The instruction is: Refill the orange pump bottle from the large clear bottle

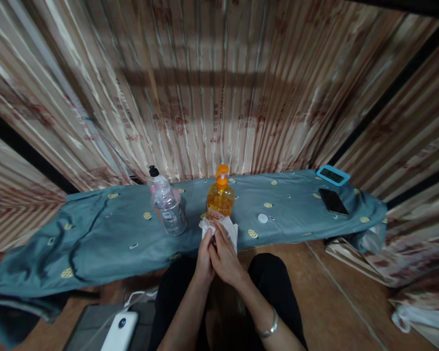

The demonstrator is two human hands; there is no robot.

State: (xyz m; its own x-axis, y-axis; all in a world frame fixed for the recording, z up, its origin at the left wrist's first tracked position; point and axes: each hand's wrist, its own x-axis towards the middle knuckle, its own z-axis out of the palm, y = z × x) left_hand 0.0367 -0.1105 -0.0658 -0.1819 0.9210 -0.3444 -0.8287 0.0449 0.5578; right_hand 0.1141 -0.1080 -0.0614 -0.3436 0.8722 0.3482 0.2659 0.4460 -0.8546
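Tissue (223,228), white and crumpled, is bunched between both hands just in front of the orange pump bottle (220,199), at the near edge of the desk (106,239). The fingers (219,233) of the right hand (225,257) curl over the tissue from the right, and the left hand (204,258) presses in from the left, so both sets of fingers are closed on the same wad and the palms nearly touch below it. Most of the tissue sticks up and away from the fingertips toward the orange pump bottle, its loose folds touching or almost touching the bottle's base; I cannot tell which. The wad has no clear long axis. Neither hand is plainly nearer the bottle, though the right covers more of the tissue. A metal bangle (269,327) sits on the right wrist. To the left of the orange pump bottle stands a clear bottle (167,204) with a black cap, upright and apart from it. To the right of the orange pump bottle a small white round cap (262,218) lies on the blue-grey cloth covering the desk, and far to the right lie a dark phone (333,201) and a blue-framed digital clock (332,175). Behind the bottle hangs a striped curtain (219,97). Below the hands, near the floor, lies a white power bank (120,331).
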